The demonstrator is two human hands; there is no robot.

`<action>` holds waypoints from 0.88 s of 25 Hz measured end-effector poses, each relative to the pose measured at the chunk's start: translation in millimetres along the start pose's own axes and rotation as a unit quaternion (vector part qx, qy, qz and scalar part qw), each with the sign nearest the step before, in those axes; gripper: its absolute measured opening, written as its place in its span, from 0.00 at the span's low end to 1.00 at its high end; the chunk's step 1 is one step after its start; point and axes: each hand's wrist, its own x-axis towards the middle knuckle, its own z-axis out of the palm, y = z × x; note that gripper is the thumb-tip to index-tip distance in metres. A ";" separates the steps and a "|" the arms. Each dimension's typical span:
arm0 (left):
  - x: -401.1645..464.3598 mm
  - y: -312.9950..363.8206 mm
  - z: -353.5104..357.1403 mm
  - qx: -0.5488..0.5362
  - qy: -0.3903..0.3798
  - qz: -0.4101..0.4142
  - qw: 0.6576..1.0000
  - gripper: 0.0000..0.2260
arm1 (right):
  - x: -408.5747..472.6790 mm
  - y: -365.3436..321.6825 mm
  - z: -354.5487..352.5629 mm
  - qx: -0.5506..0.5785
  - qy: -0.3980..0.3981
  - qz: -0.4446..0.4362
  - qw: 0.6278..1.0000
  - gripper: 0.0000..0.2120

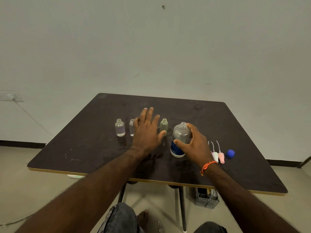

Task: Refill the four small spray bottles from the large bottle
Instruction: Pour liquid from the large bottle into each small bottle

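A dark brown tabletop (84, 148) is being viewed from above. Nearest, white and pink spray pump tops (218, 156) and a blue plastic cap (230, 153) are lying at the right. The large clear plastic bottle with a blue label (179, 142) is standing upright, uncapped, and is being gripped round its body by the right hand (193, 145). Just to its left, the left hand (148, 130) is being held flat with fingers spread, holding nothing. Behind it, three small clear uncapped bottles are seen: one at far left (120, 128), one partly hidden (132, 127), one greenish (164, 126).
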 end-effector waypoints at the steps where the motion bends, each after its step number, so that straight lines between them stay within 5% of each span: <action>1: 7.2 6.3 0.7 0.008 -0.023 0.006 1.000 0.31 | 1.3 1.0 -4.1 -0.004 0.004 0.007 1.000 0.36; 10: 44.1 22.4 15.5 0.055 -0.111 -0.052 0.991 0.23 | 6.6 10.7 -17.9 -0.035 0.011 0.029 0.999 0.35; 22: -0.6 16.5 -18.7 0.011 -0.147 0.035 0.988 0.22 | -3.6 -3.0 -18.0 -0.018 0.011 0.042 0.999 0.34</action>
